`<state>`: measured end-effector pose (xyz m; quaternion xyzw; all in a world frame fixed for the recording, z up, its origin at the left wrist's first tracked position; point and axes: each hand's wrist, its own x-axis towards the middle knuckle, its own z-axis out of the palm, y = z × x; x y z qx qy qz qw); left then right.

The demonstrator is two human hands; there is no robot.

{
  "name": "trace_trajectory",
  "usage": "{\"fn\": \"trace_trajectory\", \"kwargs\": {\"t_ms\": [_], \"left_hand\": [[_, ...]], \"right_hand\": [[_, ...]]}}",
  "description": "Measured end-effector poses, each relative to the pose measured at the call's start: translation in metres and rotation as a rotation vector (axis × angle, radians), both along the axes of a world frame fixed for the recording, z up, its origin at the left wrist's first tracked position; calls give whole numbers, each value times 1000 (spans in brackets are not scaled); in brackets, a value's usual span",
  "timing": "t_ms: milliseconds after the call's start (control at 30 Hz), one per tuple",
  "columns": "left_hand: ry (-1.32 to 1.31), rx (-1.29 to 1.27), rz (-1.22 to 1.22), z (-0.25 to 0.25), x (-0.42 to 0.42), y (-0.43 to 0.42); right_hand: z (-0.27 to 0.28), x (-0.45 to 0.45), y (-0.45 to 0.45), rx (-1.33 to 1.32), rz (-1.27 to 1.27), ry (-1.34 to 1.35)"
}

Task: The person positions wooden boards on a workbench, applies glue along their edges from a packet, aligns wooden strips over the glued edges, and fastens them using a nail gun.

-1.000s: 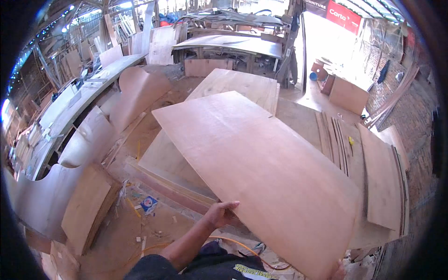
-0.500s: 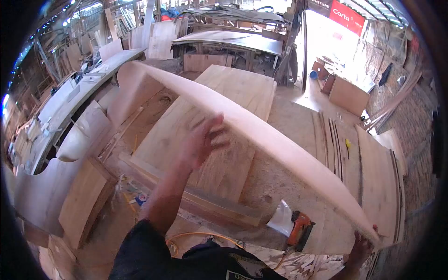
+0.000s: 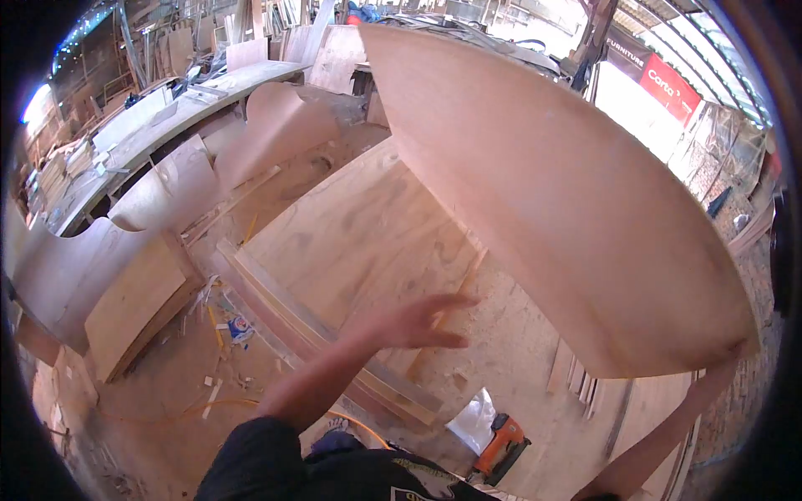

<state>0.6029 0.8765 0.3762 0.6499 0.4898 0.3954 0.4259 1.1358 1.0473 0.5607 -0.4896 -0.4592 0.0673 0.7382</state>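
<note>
A large curved wooden panel (image 3: pixel 560 200) stands tilted up on the right, its broad pale face toward me. At its lower right corner my right hand (image 3: pixel 733 352) grips the edge; most of the fingers are hidden by the panel. My left hand (image 3: pixel 422 321) is open with fingers apart, holding nothing, in the air over the wooden board (image 3: pixel 359 242) and left of the panel's lower edge. Nearest below it are a clear plastic bag (image 3: pixel 476 422) and an orange and black nail gun (image 3: pixel 503 447) on the sheet wood.
Curved plywood pieces (image 3: pixel 142 305) and a long workbench (image 3: pixel 159 138) stand on the left. Long edge strips (image 3: pixel 334 351) border the board. An orange hose (image 3: pixel 359 422) runs near my body. Flat wood sheets (image 3: pixel 576 442) lie at the lower right.
The panel has swung up from nearly edge-on to show its broad face, its far end moving right. My left hand has come off its edge and dropped toward me; my right hand has risen with the corner.
</note>
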Motion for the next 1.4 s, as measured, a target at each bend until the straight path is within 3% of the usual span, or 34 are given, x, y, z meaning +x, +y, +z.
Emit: {"fn": "trace_trajectory", "kwargs": {"t_ms": [133, 200, 267, 367, 400, 467, 533, 800, 900, 1000, 1033, 1067, 1233, 1300, 1400], "left_hand": [[-252, -358, 150, -71, -2, -56], [-351, -377, 239, -108, -8, -80], [-403, -464, 353, -87, -11, -99], [-370, -388, 495, -83, -26, -106], [-384, -337, 518, -72, -28, -104], [-329, -255, 587, -55, -33, -94], [-269, -250, 643, -42, -38, -83], [-205, -139, 622, -3, -43, -58], [-218, -97, 603, 11, -38, -52], [-239, -56, 577, 18, -39, -49], [-246, -45, 567, 19, -40, -49], [-281, -39, 561, 22, -40, -48], [-559, -21, 643, 32, -40, -34], [-730, -28, 631, 33, -35, -33], [-992, -81, 702, 43, -37, -30]], "right_hand": [[15, 7, 30, -168, -9, -6], [13, 16, 42, -217, -64, -22], [-7, 59, 73, -105, -182, -243], [-36, 98, 102, 74, -240, -400], [-32, 77, 93, 106, -165, -318], [-15, 33, 75, 195, 115, 91], [-5, 10, 58, 256, 229, 271], [-3, 1, 34, 264, 254, 159], [-8, -5, 28, 283, 237, 266], [-26, 8, 31, 347, 401, 336], [-29, 8, 28, 331, 298, 366], [-32, 7, 24, 311, 199, 394], [-81, 42, 6, 337, 192, 410], [-117, 61, 3, 468, 152, 304], [-170, 91, -10, 293, 199, 147]]}}
